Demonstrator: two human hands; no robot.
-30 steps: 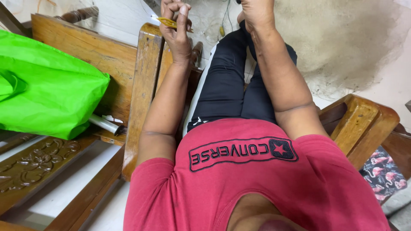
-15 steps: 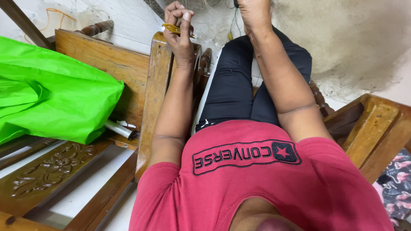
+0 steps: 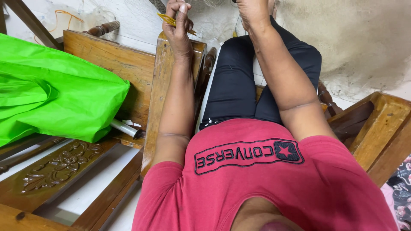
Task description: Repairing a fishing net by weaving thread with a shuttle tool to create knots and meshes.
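Top: short-sleeved red cotton T-shirt (image 3: 265, 188), round neckline at the bottom of the view, fabric lightly creased across the chest.
Chest marking: black outlined lettering with a black box enclosing a red star, stitched flat on the shirt, seen upside down from the head camera.
Sleeves: red, ending above the elbows; both forearms bare.
Legs: plain black close-fitting trousers (image 3: 239, 85), smooth fabric, a few pale specks of lint.
Hands: left hand (image 3: 177, 25) and right hand (image 3: 252, 10) bare, no rings, watch or gloves visible; the right one is partly cut off by the top edge.
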